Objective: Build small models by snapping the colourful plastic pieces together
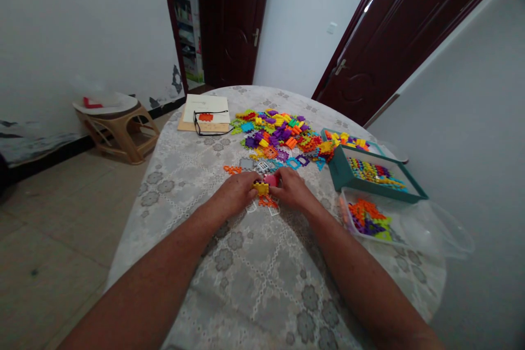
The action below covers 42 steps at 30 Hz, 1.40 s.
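Note:
Both my hands meet at the middle of a round table covered with a grey lace cloth (254,279). My left hand (235,192) pinches a yellow plastic piece (261,188). My right hand (292,188) is closed on a pink piece (270,179) that touches the yellow one. Just under my fingers lie an orange piece (266,201) and white window-shaped pieces (274,210). Beyond my hands spreads a heap of colourful plastic building pieces (279,136).
A teal box (340,172) with small coloured pieces stands at the right, its lid (328,134) behind it. A clear plastic tub (410,229) holds orange and purple pieces. A booklet with glasses (207,115) lies far left. A stool (118,126) stands by the wall.

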Each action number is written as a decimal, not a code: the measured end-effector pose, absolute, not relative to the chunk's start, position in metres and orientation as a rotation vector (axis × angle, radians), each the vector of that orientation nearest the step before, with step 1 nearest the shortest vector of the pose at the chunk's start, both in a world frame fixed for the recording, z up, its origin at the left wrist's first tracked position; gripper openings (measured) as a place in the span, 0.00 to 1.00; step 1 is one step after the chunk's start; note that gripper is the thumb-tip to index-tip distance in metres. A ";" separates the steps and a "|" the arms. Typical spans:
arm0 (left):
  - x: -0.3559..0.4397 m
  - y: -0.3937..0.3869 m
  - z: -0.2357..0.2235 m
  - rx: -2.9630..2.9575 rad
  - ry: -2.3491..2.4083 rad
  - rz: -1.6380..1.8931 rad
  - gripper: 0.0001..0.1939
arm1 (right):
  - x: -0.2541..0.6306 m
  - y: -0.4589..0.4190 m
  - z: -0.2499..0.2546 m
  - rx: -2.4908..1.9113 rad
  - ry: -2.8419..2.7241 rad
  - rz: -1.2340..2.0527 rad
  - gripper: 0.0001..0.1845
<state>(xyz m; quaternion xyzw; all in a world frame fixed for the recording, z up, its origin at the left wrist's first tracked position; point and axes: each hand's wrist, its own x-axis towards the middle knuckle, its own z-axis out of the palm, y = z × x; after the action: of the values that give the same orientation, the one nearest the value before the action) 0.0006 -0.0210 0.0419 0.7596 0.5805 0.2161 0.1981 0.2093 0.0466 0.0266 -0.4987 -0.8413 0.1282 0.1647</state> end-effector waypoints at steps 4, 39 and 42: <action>0.000 -0.020 0.034 2.115 1.627 0.639 0.21 | 0.214 0.043 0.023 -1.318 -2.164 0.581 0.12; -0.063 -0.003 0.076 1.577 2.246 1.063 0.13 | 0.212 0.018 0.031 -1.010 -2.522 0.635 0.27; -0.063 0.000 0.073 1.516 2.256 1.064 0.12 | 0.208 0.019 0.027 -1.001 -2.371 0.790 0.20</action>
<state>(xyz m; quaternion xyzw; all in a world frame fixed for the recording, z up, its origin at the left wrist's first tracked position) -0.0626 0.0004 0.0725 0.5162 0.7681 0.3624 0.1109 0.2080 0.0190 0.0267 -0.3625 -0.8585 0.2861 0.2229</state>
